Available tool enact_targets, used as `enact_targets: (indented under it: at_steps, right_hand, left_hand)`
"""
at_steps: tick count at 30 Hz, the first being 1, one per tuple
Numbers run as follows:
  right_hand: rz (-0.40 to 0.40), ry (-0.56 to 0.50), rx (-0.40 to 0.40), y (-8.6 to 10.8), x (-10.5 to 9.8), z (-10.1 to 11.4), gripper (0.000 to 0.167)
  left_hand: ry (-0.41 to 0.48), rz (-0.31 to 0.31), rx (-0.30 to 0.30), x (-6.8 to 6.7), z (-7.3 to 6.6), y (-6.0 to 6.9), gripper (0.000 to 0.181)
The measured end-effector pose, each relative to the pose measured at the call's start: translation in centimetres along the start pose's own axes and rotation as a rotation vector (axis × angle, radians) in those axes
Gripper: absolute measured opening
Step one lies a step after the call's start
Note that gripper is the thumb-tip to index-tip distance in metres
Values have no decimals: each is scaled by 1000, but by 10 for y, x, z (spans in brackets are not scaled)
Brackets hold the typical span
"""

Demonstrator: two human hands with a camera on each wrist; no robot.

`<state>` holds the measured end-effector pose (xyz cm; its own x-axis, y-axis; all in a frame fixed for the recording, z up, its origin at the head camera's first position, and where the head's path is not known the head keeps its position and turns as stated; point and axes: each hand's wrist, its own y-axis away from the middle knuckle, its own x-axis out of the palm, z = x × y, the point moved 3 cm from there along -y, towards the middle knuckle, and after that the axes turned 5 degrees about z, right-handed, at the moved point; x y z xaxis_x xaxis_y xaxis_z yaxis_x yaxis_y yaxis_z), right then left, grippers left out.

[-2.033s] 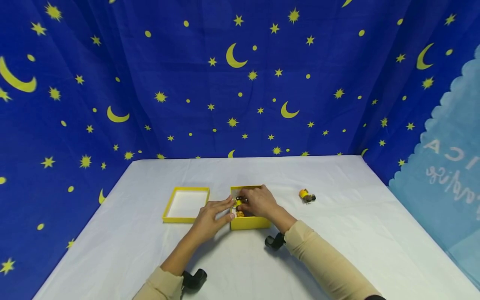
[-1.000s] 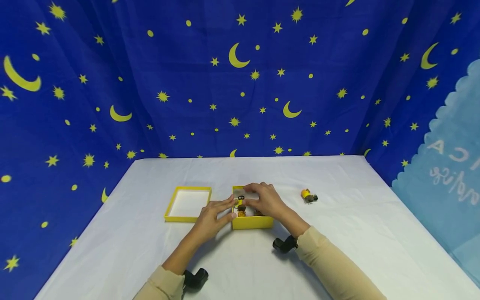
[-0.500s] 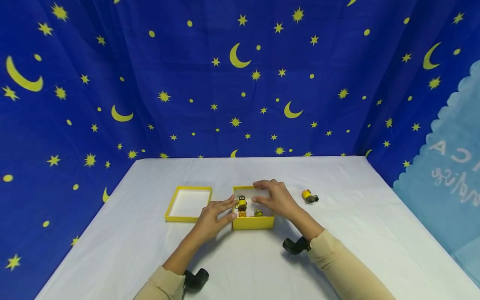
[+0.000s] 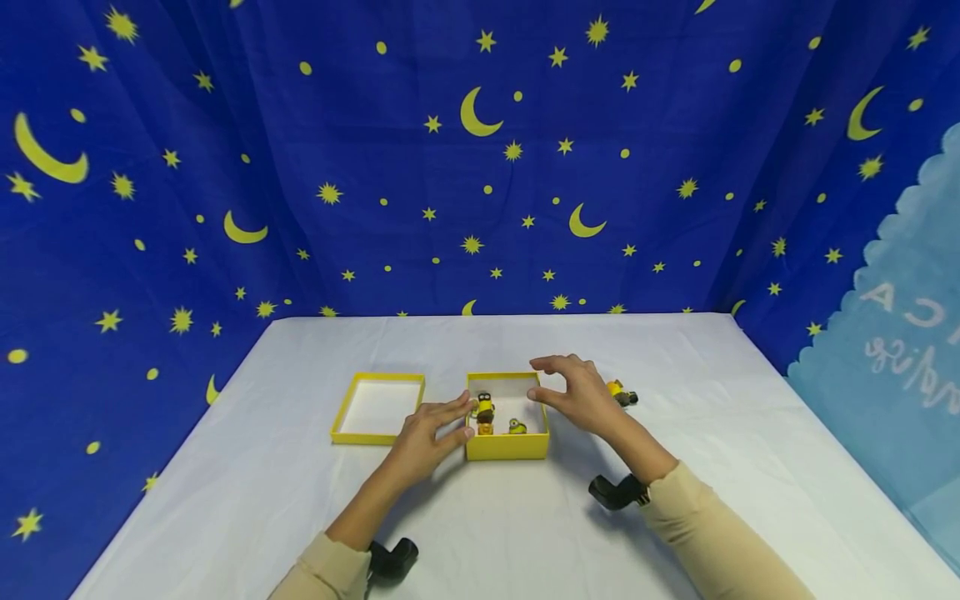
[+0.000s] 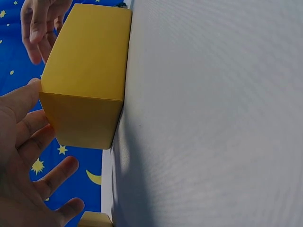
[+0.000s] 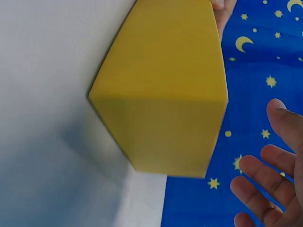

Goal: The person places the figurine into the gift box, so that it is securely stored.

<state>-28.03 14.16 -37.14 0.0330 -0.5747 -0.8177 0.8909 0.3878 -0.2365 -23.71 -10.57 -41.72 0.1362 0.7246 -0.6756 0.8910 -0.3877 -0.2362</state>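
Note:
A yellow box (image 4: 507, 447) stands on the table with its top uncovered. Inside it, along the left wall, are a black-and-yellow toy figure (image 4: 485, 406) and an orange-brown piece (image 4: 485, 427). A small yellow figure with goggles (image 4: 517, 427) sits near the front wall. My left hand (image 4: 422, 440) rests its fingertips on the box's left side, fingers fairly straight; the left wrist view shows the thumb (image 5: 26, 94) at the box's edge. Just beyond the box's right rim, my right hand (image 4: 585, 397) hovers with fingers spread, holding nothing.
Left of the box lies its yellow lid (image 4: 378, 440), white inside facing up. Another yellow-and-brown figure (image 4: 621, 392) lies on the table, partly behind the right hand. A blue star-and-moon cloth (image 4: 420, 167) hangs at the back and sides.
My right hand has come out of the box and moved right, past its rim, its fingers freed. The small goggled figure is now uncovered. The left hand has stayed at the box's left side.

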Motion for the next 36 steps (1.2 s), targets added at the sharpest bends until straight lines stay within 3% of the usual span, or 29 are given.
enact_targets:
  at_steps: [15,30,36]
  right_hand:
    - [3,-7,84,11,-20,-29,52]
    - [42,-54,197,17,-35,-75,57]
    - [56,-27,201,22,-42,-94,59]
  left_hand:
    - [3,-6,13,1,0,0,45]
    - [1,-1,10,0,0,0,44]
    - [7,2,5,0,-1,0,44]
